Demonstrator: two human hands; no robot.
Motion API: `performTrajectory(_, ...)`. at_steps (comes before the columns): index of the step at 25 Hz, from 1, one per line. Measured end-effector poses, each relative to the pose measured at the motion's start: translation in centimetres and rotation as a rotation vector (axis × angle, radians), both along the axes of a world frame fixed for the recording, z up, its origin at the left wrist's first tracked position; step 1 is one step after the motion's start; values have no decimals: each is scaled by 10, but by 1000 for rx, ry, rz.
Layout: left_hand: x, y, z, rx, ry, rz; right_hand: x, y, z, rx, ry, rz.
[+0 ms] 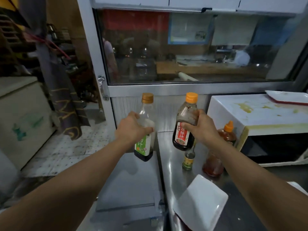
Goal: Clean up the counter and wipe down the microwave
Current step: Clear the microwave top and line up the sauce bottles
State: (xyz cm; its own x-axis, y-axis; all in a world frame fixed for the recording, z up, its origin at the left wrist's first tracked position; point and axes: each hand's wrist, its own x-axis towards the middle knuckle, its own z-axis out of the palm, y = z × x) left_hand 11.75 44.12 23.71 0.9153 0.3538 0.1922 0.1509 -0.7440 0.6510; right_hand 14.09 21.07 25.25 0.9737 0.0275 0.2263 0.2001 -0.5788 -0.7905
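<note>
Left fingers grasping green-label bottle, right fingers grasping red-label bottle, above counter

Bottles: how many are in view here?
5. The left hand holds the green-label bottle, the right hand the red-label bottle. On the counter: small green bottle, orange-capped bottle, and a reddish one partly behind the right arm.

A wide glass window in a silver metal frame fills twelve o'clock, dim reflections of a room blurred across it. A chrome latch handle hangs on the frame's left post. At nine o'clock stands a cream chest-like cabinet with green markings. Beside it a dark patterned cloth drapes down to the speckled tile floor.
</note>
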Motion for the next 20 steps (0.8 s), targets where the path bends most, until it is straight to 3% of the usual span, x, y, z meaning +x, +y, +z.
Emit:
performTrajectory(9, 91, 30, -9, -107, -1, -94, 80, 27, -6, 10, 42, -103)
performTrajectory(20, 193, 5, -59, -146, 58, -150, 200, 14, -76, 109, 227, -157)
